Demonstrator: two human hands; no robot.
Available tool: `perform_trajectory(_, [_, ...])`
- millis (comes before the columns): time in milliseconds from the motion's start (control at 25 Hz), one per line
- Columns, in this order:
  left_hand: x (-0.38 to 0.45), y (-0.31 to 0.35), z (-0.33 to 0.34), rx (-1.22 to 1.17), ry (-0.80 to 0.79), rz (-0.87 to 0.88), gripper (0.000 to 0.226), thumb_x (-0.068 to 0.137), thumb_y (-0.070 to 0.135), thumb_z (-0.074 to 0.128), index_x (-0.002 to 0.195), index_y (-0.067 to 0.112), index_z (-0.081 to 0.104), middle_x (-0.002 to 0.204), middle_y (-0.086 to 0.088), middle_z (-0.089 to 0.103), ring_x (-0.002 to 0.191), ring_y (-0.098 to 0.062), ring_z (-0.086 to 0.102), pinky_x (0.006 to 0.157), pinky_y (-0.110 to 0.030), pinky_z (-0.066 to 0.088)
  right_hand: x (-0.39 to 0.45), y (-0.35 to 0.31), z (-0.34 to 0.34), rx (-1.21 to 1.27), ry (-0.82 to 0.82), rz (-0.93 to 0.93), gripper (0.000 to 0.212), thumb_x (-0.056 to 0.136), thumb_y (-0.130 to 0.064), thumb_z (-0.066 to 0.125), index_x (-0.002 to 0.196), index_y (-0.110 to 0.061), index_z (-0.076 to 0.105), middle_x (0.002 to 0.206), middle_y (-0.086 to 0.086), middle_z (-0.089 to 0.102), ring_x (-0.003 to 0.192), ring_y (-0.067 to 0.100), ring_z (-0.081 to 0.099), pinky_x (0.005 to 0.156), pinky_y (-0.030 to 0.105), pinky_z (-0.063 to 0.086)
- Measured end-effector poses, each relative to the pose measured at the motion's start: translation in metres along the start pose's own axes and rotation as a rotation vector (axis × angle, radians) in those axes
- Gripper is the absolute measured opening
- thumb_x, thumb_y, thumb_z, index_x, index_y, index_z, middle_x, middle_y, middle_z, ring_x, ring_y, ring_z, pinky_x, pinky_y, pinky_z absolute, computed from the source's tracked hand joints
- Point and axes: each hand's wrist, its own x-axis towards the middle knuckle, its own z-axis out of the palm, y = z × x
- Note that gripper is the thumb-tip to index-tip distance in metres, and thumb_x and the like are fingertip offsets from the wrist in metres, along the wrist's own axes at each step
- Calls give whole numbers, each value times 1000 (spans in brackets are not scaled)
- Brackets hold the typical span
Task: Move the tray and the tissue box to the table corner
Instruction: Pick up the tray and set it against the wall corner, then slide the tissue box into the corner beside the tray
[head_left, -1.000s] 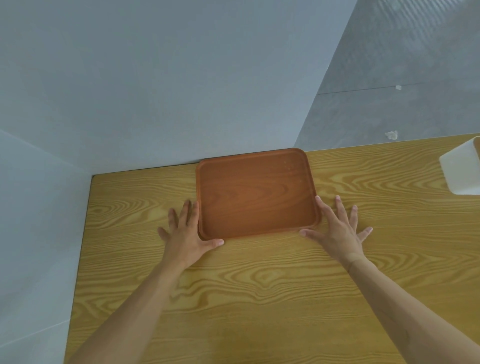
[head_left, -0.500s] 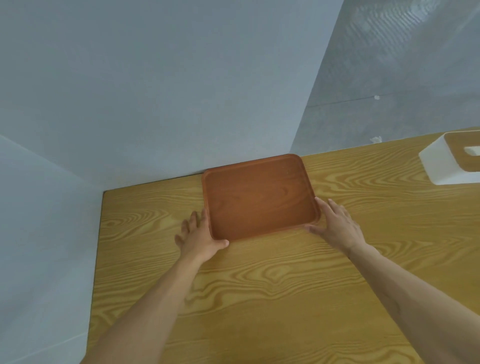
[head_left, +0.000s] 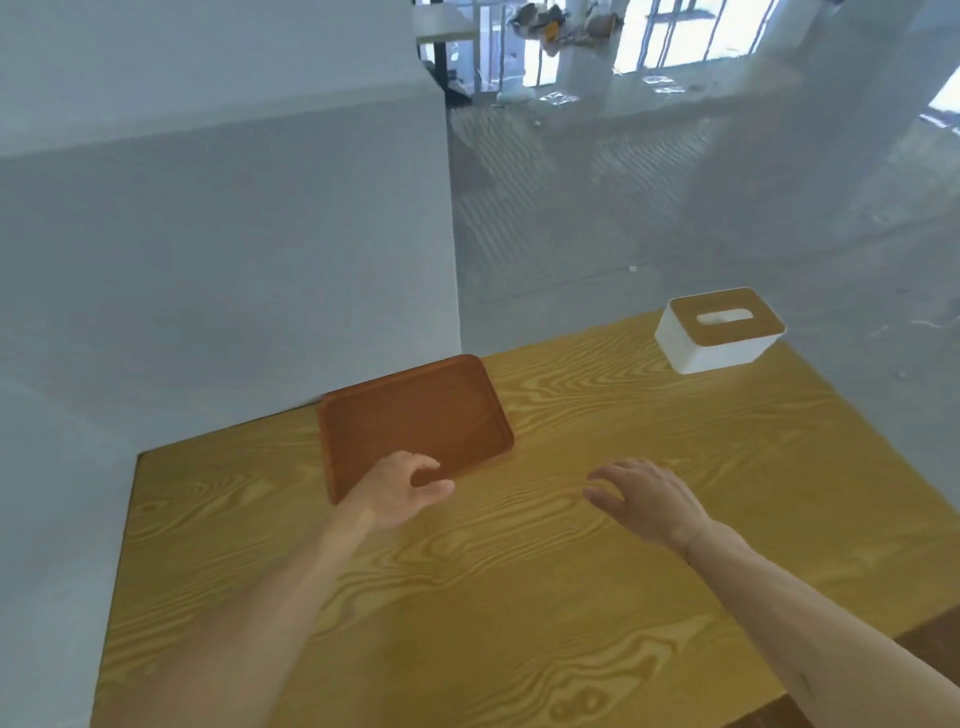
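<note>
The brown wooden tray lies flat at the far left of the table, against the wall. My left hand is at the tray's near edge, fingers loosely curved over the rim, thumb off it and gripping nothing. My right hand hovers over bare table to the right of the tray, fingers spread and empty. The white tissue box with a wooden lid stands at the table's far right edge, well beyond my right hand.
A white wall runs behind the tray and ends just right of it. Past the table's far and right edges is grey floor. The table's left edge meets another wall.
Both hands have come off the tray's sides. The right hand has moved away to the right. The view has swung right and up, bringing the whole tissue box into sight.
</note>
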Motion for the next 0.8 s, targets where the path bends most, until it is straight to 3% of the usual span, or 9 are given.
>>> perform_trajectory(200, [-26, 129, 46, 232, -62, 248, 66, 82, 72, 54, 131, 29, 59, 144, 4, 49, 134, -17, 43, 111, -43, 37, -122, 78, -28, -24, 134, 63, 41, 98, -58, 41, 126, -35, 60, 129, -8, 63, 113, 19, 59, 92, 38, 46])
perform_trajectory(400, [-41, 247, 102, 430, -52, 476, 59, 89, 63, 57, 137, 29, 54, 151, 0, 43, 138, -22, 40, 113, -41, 30, -225, 150, -46, -77, 262, 168, 42, 98, -57, 42, 125, -33, 62, 126, -8, 64, 115, 19, 57, 95, 37, 44])
perform_trajectory(560, [-53, 304, 141, 491, -49, 613, 56, 91, 63, 52, 134, 29, 55, 146, 3, 48, 134, -19, 44, 111, -40, 33, -277, 186, -45, -97, 333, 234, 42, 99, -56, 41, 125, -31, 63, 127, -9, 64, 118, 19, 56, 98, 38, 40])
perform_trajectory(800, [-37, 341, 171, 585, -40, 683, 53, 94, 61, 47, 133, 27, 56, 144, 5, 50, 136, -15, 40, 110, -38, 32, -295, 217, -31, -111, 305, 272, 44, 99, -56, 37, 126, -31, 61, 128, -9, 64, 116, 17, 55, 101, 36, 38])
